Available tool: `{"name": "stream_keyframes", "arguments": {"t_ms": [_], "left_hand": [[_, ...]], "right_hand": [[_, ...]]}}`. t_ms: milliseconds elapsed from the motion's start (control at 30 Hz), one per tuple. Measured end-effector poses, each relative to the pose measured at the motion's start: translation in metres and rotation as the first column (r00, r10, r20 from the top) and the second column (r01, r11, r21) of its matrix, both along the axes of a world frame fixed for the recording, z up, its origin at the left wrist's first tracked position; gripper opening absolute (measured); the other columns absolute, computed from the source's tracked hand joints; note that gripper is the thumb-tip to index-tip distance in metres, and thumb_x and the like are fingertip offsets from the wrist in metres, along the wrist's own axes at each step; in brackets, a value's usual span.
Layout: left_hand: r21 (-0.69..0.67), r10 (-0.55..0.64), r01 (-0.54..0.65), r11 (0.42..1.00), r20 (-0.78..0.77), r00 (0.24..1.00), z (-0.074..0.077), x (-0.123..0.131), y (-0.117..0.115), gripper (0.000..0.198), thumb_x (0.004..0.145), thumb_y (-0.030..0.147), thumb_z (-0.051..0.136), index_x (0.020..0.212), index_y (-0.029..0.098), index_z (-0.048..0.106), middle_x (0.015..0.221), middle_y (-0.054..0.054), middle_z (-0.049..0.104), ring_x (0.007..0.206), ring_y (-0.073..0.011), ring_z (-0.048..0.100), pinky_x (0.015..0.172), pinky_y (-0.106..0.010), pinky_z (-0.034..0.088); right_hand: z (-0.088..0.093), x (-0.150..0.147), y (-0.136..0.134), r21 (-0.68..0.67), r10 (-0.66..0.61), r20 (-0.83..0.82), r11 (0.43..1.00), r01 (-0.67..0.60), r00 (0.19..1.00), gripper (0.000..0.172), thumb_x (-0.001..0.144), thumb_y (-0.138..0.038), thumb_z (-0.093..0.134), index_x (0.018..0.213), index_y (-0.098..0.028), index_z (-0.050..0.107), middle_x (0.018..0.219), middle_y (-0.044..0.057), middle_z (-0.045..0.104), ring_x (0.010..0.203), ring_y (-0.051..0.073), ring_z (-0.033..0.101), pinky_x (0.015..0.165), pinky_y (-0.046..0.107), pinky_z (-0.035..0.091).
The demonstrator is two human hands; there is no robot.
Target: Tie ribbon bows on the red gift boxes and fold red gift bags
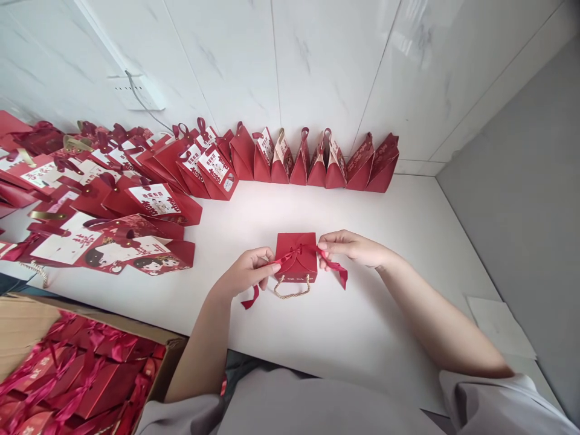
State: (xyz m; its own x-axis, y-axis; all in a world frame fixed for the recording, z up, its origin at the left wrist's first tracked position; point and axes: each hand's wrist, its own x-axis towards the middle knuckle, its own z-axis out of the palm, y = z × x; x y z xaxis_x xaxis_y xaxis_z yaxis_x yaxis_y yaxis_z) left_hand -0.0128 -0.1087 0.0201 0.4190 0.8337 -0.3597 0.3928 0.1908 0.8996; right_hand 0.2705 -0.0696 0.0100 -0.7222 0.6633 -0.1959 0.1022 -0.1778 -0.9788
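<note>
A small red gift box (pixel 286 243) with folded top flaps sits on the white table in front of me. A red ribbon (pixel 338 267) crosses its top, with a tail hanging out on each side. My left hand (pixel 254 267) pinches the ribbon at the box's left edge. At the right edge, my right hand (pixel 347 246) holds the ribbon's other side between thumb and fingers. A twisted gold rope handle (pixel 292 296) hangs from the box's near side and rests on the table.
Red gift boxes (pixel 301 166) with strap handles line the wall; several more (pixel 149 254) crowd the left. An open cardboard box (pixel 174 356) of ribboned red boxes stands at lower left. A white sheet (pixel 501 326) lies on the right. A cable (pixel 136 90) runs from the wall socket.
</note>
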Motion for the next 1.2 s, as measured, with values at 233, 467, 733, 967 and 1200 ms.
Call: {"name": "stream_keyframes", "arguments": {"t_ms": [233, 467, 733, 967, 1200], "left_hand": [[0.036, -0.017, 0.017, 0.999, -0.005, 1.0, 0.0, -0.001, 0.007, 0.039, 0.089, 0.049, 0.057, 0.066, 0.017, 0.058, 0.05, 0.004, 0.048, 0.05, -0.0099, 0.052, 0.055, -0.024, 0.038], [0.019, -0.024, 0.022, 1.0, 0.124, 0.992, -0.009, -0.008, 0.015, 0.04, 0.088, 0.039, 0.058, 0.056, 0.015, 0.059, 0.055, 0.001, 0.053, 0.054, -0.0105, 0.055, 0.058, -0.025, 0.039], [-0.034, 0.023, -0.016, 0.999, 0.217, 0.976, -0.034, -0.019, 0.017, 0.041, 0.085, 0.035, 0.06, 0.049, 0.015, 0.056, 0.05, 0.0, 0.051, 0.052, -0.0103, 0.048, 0.057, -0.026, 0.033], [-0.081, -0.038, 0.061, 0.995, 0.26, 0.965, -0.046, -0.03, 0.017, 0.04, 0.082, 0.041, 0.062, 0.052, 0.015, 0.057, 0.052, -0.001, 0.052, 0.052, -0.0113, 0.046, 0.055, -0.026, 0.035], [0.009, -0.122, 0.122, 0.992, 0.187, 0.975, -0.037, -0.033, 0.02, 0.039, 0.088, 0.045, 0.056, 0.062, 0.016, 0.065, 0.069, -0.004, 0.058, 0.062, -0.0143, 0.052, 0.062, -0.028, 0.043]], "right_hand": [[-0.007, -0.003, -0.001, 0.054, -0.052, 0.1, 0.997, 0.047, 0.994, 0.042, 0.084, -0.059, 0.062, 0.084, -0.017, 0.067, 0.048, -0.009, 0.044, 0.04, 0.006, 0.032, 0.048, 0.024, 0.033], [-0.006, 0.0, 0.002, 0.083, -0.039, -0.001, 0.996, 0.039, 0.999, 0.036, 0.084, -0.052, 0.066, 0.075, -0.017, 0.068, 0.074, 0.002, 0.06, 0.071, 0.014, 0.054, 0.07, 0.029, 0.043], [-0.013, 0.003, 0.006, 0.104, 0.053, 0.053, 0.993, -0.059, 0.997, 0.034, 0.088, -0.05, 0.061, 0.077, -0.017, 0.064, 0.076, 0.0, 0.058, 0.071, 0.014, 0.051, 0.072, 0.029, 0.038], [-0.014, -0.001, 0.005, 0.088, 0.142, 0.044, 0.985, -0.146, 0.989, 0.032, 0.09, -0.046, 0.059, 0.078, -0.017, 0.064, 0.079, 0.001, 0.058, 0.078, 0.015, 0.053, 0.079, 0.03, 0.038], [-0.017, 0.005, 0.009, 0.087, 0.137, 0.064, 0.986, -0.142, 0.989, 0.034, 0.089, -0.049, 0.06, 0.08, -0.017, 0.065, 0.08, 0.001, 0.06, 0.078, 0.015, 0.054, 0.079, 0.031, 0.039]]}}
